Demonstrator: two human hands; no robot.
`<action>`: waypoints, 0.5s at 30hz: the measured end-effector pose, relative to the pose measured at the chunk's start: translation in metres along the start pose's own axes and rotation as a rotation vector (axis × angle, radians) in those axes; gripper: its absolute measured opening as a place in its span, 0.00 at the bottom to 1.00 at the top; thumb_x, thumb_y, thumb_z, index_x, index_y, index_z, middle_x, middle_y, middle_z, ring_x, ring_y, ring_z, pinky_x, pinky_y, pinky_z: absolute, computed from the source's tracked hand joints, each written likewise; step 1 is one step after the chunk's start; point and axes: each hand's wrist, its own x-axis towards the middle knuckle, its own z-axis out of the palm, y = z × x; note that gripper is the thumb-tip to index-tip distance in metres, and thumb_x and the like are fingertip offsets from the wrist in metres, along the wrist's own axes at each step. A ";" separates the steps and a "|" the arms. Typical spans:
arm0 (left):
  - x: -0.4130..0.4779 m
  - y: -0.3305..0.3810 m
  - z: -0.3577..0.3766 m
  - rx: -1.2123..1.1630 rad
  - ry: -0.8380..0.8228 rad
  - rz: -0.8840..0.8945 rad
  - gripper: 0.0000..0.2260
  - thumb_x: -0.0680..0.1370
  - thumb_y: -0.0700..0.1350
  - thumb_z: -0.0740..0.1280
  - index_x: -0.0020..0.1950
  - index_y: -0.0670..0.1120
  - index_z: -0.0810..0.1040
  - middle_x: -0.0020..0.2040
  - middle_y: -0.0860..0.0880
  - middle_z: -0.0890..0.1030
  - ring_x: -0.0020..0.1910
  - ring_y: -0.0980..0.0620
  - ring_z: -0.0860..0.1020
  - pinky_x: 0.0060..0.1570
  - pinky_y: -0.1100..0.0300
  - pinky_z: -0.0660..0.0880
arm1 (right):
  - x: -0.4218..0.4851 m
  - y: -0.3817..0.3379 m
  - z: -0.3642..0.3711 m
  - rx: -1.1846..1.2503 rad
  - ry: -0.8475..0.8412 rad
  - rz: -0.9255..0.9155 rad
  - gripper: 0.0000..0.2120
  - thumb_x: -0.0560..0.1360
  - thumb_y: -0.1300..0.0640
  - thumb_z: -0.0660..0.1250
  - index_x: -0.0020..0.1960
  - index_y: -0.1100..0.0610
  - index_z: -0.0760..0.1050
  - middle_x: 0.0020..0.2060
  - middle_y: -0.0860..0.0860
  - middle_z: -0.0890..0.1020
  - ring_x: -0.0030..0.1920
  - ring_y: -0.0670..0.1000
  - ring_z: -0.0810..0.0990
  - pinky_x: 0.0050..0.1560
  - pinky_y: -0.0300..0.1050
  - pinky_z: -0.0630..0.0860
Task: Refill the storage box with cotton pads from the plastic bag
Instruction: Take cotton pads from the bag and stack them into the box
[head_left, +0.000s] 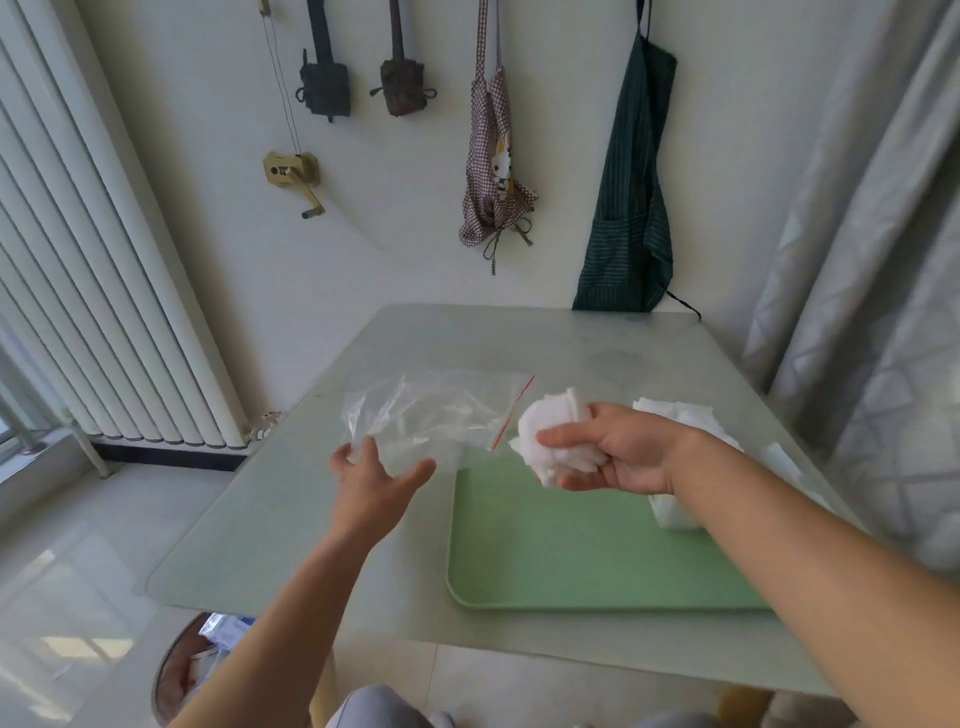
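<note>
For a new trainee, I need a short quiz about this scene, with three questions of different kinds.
1. True or false: the right hand holds a bunch of cotton pads.
2. What colour is the tray? A) blue B) green C) red
3. Fill in: the left hand touches the clear plastic ____.
Key: 1 true; 2 B; 3 bag.

Soft, bright daylight comes from the left of the frame, leaving pale glare patches on the floor tiles at lower left and only faint shadows on the table. The wide lens bows the radiator at the left edge and the curtain at the right; the picture is slightly soft, the white cotton pads nearly washed out.
</note>
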 end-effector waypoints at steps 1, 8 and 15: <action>0.000 0.000 0.000 0.037 -0.010 -0.017 0.38 0.74 0.59 0.71 0.77 0.45 0.60 0.78 0.44 0.48 0.65 0.41 0.73 0.64 0.51 0.69 | -0.002 0.000 -0.005 -0.006 0.017 -0.027 0.18 0.70 0.62 0.74 0.59 0.61 0.77 0.44 0.55 0.85 0.42 0.52 0.84 0.36 0.44 0.83; -0.033 0.047 0.013 -0.030 0.297 0.367 0.12 0.74 0.50 0.71 0.57 0.55 0.77 0.61 0.52 0.69 0.56 0.48 0.75 0.50 0.60 0.70 | -0.018 0.002 -0.022 -0.001 0.093 -0.152 0.28 0.65 0.55 0.76 0.64 0.56 0.76 0.47 0.52 0.84 0.43 0.50 0.83 0.38 0.45 0.80; -0.063 0.114 0.048 -0.538 -0.270 0.407 0.22 0.72 0.59 0.69 0.66 0.59 0.75 0.59 0.53 0.78 0.49 0.53 0.82 0.42 0.62 0.78 | -0.025 0.010 -0.014 -0.009 0.013 -0.238 0.17 0.69 0.51 0.74 0.57 0.50 0.80 0.47 0.50 0.84 0.47 0.49 0.82 0.41 0.43 0.75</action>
